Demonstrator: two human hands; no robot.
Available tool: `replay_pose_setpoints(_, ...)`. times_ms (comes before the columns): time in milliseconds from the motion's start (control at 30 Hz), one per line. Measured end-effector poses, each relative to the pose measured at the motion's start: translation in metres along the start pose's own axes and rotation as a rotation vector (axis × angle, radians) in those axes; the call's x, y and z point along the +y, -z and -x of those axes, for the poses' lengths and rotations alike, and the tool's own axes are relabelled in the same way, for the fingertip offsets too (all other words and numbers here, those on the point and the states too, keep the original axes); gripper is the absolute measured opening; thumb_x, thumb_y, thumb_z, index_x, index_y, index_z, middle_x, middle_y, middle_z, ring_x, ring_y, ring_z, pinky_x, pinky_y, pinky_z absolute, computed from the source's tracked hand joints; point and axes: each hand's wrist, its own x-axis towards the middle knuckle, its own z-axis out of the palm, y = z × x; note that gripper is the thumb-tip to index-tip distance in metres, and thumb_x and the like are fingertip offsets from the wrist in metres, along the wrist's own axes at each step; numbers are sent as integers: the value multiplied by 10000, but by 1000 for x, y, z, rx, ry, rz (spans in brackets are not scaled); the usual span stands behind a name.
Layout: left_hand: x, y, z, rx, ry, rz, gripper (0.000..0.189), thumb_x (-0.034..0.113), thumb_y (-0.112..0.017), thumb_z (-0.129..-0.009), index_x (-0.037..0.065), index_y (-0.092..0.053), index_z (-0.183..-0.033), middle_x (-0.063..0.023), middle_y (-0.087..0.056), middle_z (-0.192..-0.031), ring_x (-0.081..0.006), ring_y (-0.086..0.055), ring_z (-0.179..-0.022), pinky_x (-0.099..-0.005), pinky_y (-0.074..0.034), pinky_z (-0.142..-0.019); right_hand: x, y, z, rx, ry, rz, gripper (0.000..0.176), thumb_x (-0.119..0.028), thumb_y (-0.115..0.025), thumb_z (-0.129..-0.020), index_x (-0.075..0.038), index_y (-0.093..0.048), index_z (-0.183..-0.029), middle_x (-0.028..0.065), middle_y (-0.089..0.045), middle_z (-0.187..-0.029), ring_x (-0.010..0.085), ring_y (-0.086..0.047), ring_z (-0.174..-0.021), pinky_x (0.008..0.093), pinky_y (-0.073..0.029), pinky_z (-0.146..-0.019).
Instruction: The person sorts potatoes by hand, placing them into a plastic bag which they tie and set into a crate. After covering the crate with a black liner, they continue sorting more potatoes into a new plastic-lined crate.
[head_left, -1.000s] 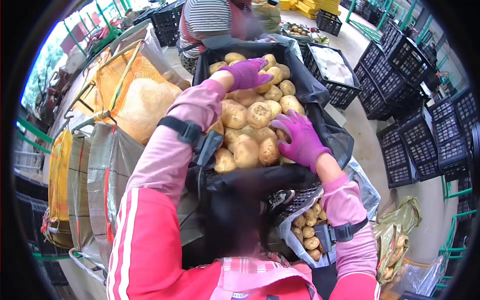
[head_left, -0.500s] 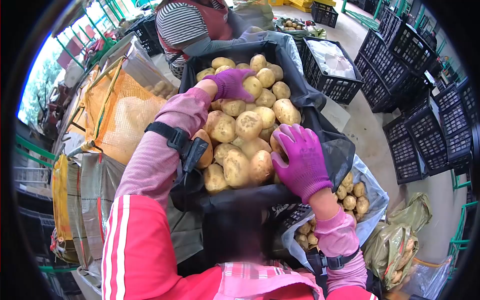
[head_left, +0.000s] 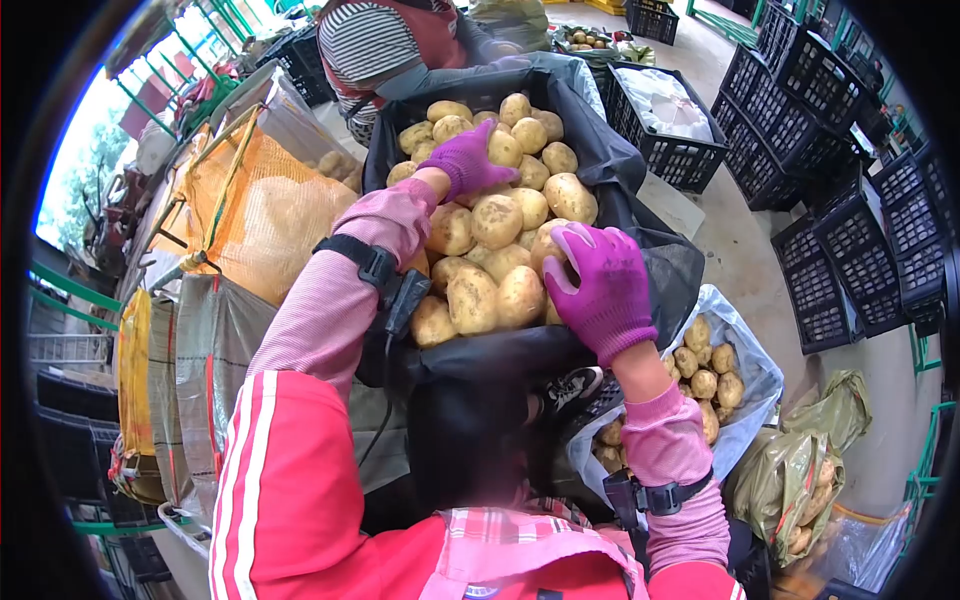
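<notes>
Potatoes (head_left: 497, 221) are heaped in a crate with a black liner (head_left: 660, 260) in front of me. My left hand (head_left: 467, 163), in a purple glove, lies over the far left part of the heap. Its thumb and fingers are spread at the side of a potato (head_left: 505, 150). At the near right side, my right hand (head_left: 602, 290), gloved alike, curls its fingers and thumb about a potato (head_left: 547, 246). That potato is partly hidden by the glove and still lies against the others.
A co-worker (head_left: 390, 50) stands beyond the crate. An orange mesh sack (head_left: 265, 220) is at the left. Smaller potatoes sit in a lined crate (head_left: 765, 375) at the lower right, beside a green plastic bag (head_left: 780, 490). Black crates (head_left: 785, 110) are stacked at the right.
The view has shifted, so the crate appears slightly higher. My left hand has turned a little and its thumb has moved up the heap. My right hand remains at the near right potatoes.
</notes>
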Motion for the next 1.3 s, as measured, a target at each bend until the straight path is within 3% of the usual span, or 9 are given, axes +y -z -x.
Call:
replay_pose_setpoints(233,31,27,20,258,-280,224,898,396,-877,-629,80,-464,-1362,-176,-593,-1245,-322,-593,-1151,-399,-479,-972,-2,2,0,57,-18,-13,329,-251,-652,-831,-75,-636,-1108,96,-652,-1025,288,-602,-977,451,-411,-982)
replay_pose_setpoints(433,83,68,88,430,-444,438,872,261,-904,-637,68,-460,-1363,-130,-578,-1270,-266,-567,-1177,-374,-475,-994,0,8,-2,177,-25,-166,537,-234,-693,-836,-48,-541,-1316,127,-639,-1157,299,-631,-1016,434,-486,-915)
replay_pose_setpoints(567,126,77,132,416,-511,481,848,247,-884,-643,54,-475,-1361,-159,-577,-1296,-299,-580,-1190,-378,-472,-994,-26,45,2,246,-361,-1019,687,-182,-693,-891,-21,-348,-1462,153,-523,-1335,238,-582,-1140,351,-504,-916)
replay_pose_setpoints(733,185,43,181,247,-568,689,730,155,-761,-797,3,-422,-1426,-191,-516,-1384,-310,-516,-1276,-389,-428,-1043,-33,75,42,318,-438,-1123,695,-269,-701,-916,30,-360,-1443,177,-502,-1374,212,-502,-1239,321,-435,-1015)
replay_pose_setpoints(967,107,-26,186,178,-492,147,550,117,-640,-902,2,-452,-1406,-202,-464,-1442,-350,-426,-1356,-410,-324,-1125,-15,244,147,803,-476,-191,775,-415,-673,-901,36,-350,-1442,248,-461,-1395,341,-486,-1290,410,-411,-1055)
replay_pose_setpoints(1133,113,-25,199,68,-400,365,447,84,-583,-941,0,-493,-1372,-202,-452,-1456,-330,-403,-1385,-392,-324,-1128,48,486,226,917,-81,1259,714,-234,-754,-819,-30,-408,-1409,220,-492,-1346,387,-530,-1215,431,-481,-981)
replay_pose_setpoints(1167,115,-25,198,65,-402,397,443,73,-576,-944,1,-492,-1373,-200,-453,-1455,-327,-412,-1378,-389,-331,-1124,69,539,243,909,-133,1387,641,-229,-724,-840,-79,-429,-1389,204,-470,-1382,397,-517,-1231,427,-488,-982)
replay_pose_setpoints(1267,109,-28,196,78,-425,366,448,74,-577,-944,-1,-487,-1376,-198,-452,-1455,-327,-417,-1373,-390,-339,-1117,109,631,299,800,-1068,1635,692,-336,-710,-809,-136,-403,-1395,188,-497,-1345,358,-549,-1195,462,-478,-953)
replay_pose_setpoints(1300,113,-28,198,104,-419,370,419,76,-561,-954,-5,-505,-1361,-196,-481,-1430,-332,-437,-1354,-392,-347,-1112,103,628,298,747,-1017,1571,680,-337,-704,-812,-137,-417,-1395,191,-519,-1336,356,-559,-1184,458,-479,-952)
